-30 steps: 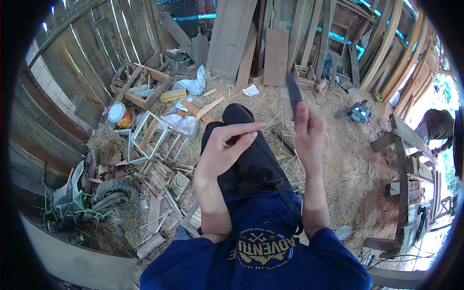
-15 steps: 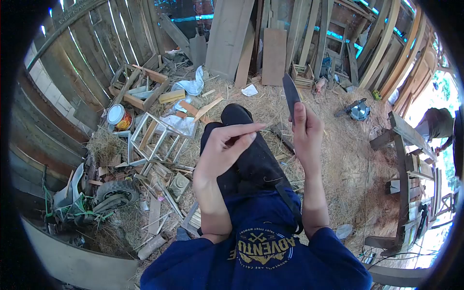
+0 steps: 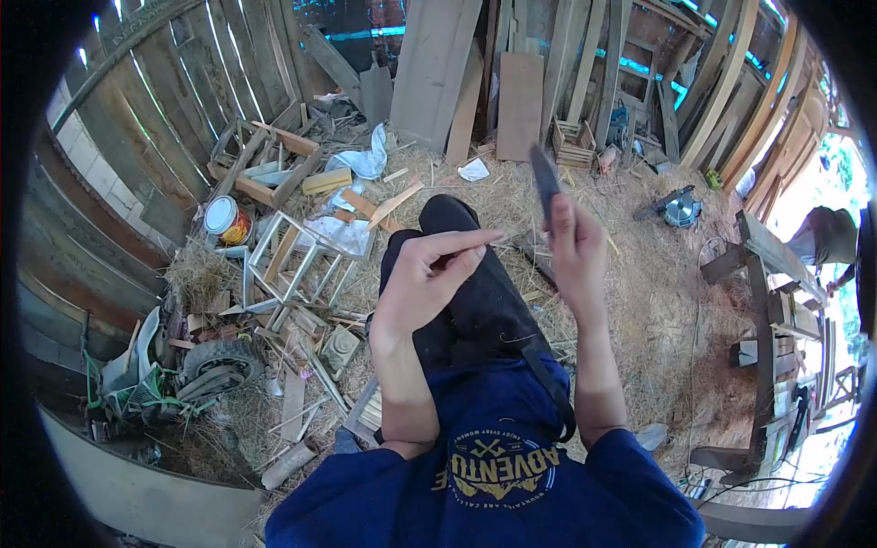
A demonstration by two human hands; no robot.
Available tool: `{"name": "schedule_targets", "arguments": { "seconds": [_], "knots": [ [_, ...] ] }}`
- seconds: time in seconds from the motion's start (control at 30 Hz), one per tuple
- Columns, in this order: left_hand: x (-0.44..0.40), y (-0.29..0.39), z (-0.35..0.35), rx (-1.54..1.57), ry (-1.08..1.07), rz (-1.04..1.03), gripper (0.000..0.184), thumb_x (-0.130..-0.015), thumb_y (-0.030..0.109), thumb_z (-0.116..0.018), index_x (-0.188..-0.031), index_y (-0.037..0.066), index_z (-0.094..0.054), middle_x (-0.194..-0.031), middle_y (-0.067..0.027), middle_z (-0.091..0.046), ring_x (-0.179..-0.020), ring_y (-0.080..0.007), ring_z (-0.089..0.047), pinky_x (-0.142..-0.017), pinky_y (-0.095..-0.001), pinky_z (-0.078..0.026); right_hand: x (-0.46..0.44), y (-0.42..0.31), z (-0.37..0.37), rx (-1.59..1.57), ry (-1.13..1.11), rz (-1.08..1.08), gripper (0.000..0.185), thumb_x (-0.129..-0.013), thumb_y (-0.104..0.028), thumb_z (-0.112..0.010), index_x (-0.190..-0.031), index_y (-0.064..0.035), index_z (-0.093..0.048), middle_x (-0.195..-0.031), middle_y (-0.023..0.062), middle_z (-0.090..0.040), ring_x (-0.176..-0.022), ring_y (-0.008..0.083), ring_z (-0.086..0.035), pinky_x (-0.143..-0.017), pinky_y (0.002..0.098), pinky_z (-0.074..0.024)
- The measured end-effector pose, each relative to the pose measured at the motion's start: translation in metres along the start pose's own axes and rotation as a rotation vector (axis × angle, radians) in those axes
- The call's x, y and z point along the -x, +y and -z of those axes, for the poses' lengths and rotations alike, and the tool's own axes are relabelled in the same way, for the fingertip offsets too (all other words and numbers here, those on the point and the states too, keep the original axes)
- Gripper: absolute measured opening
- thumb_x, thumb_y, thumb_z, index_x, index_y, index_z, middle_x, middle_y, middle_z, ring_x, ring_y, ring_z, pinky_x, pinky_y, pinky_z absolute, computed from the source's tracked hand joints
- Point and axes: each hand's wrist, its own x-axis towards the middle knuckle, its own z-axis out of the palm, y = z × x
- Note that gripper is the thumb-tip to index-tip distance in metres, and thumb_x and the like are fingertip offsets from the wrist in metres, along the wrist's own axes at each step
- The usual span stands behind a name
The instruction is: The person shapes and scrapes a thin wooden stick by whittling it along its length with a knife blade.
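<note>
Dark blade [image 3: 544, 178] in the right hand [image 3: 578, 256], mostly beyond its grip

Dark navy, black and grey over a straw-tan floor [image 3: 649, 365]
The long, flat, blade-shaped piece [image 3: 545, 183] is dark grey; the short-sleeved fabric T-shirt [image 3: 365, 498] is navy blue, its round chest print [image 3: 496, 468] gold with smaller, paler lettering; the long fabric trousers [image 3: 493, 306] are black. The round bucket [image 3: 237, 228] pairs a white lid [image 3: 220, 213] with a red, orange and yellow label. The oblong block [image 3: 327, 181] is yellow, the crumpled sheet [image 3: 365, 165] pale blue-white, the rectangular board [image 3: 521, 105] plain brown, the wide tall panel [image 3: 436, 73] weathered grey, the round tyre [image 3: 222, 352] dark grey.
</note>
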Motion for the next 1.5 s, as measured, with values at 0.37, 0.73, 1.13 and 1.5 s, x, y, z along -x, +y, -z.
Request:
{"name": "schedule_targets", "arguments": {
  "seconds": [0.37,0.73,1.13,1.5],
  "knots": [
    [0.000,0.015,0.000,-0.056,-0.015,0.079,0.026,-0.095,0.003,-0.060,-0.119,0.002,-0.070,-0.098,-0.0019,-0.071,-0.083,-0.0026,-0.055,-0.071,-0.0186,-0.043,-0.002,0.007,-0.003,0.003,0.018,-0.014,0.042,-0.105,-0.032,-0.049,-0.083,0.0023,-0.060,-0.059,0.0072,-0.050,-0.057,0.0101,-0.043,-0.052,0.0327,-0.0364],
    [-0.002,0.003,-0.006,0.029,0.030,0.008,0.026,-0.095,0.003,-0.059,-0.119,0.004,-0.070,-0.084,0.0056,-0.065,-0.068,0.0000,-0.043,-0.058,-0.0180,-0.035,0.011,0.003,-0.008,0.042,-0.035,0.029,0.046,-0.105,-0.035,-0.048,-0.082,0.0029,-0.060,-0.058,0.0067,-0.047,-0.056,0.0103,-0.041,-0.052,0.0323,-0.0352],
    [-0.003,0.011,-0.007,0.008,0.043,0.054,0.026,-0.096,0.008,-0.062,-0.121,0.004,-0.070,-0.095,0.0012,-0.070,-0.079,-0.0025,-0.053,-0.070,-0.0180,-0.042,0.011,0.004,-0.007,0.034,-0.041,0.035,0.041,-0.105,-0.030,-0.049,-0.081,0.0021,-0.058,-0.059,0.0092,-0.047,-0.056,0.0118,-0.043,-0.053,0.0314,-0.0369],
    [-0.006,0.007,-0.010,0.016,0.119,0.101,0.023,-0.096,0.009,-0.063,-0.117,0.004,-0.071,-0.079,0.0057,-0.061,-0.070,-0.0002,-0.044,-0.059,-0.0182,-0.036,0.007,0.013,-0.009,0.087,0.021,0.009,0.038,-0.105,-0.027,-0.050,-0.083,0.0018,-0.060,-0.060,0.0133,-0.049,-0.052,0.0159,-0.042,-0.051,0.0340,-0.0365]
  ]
}}
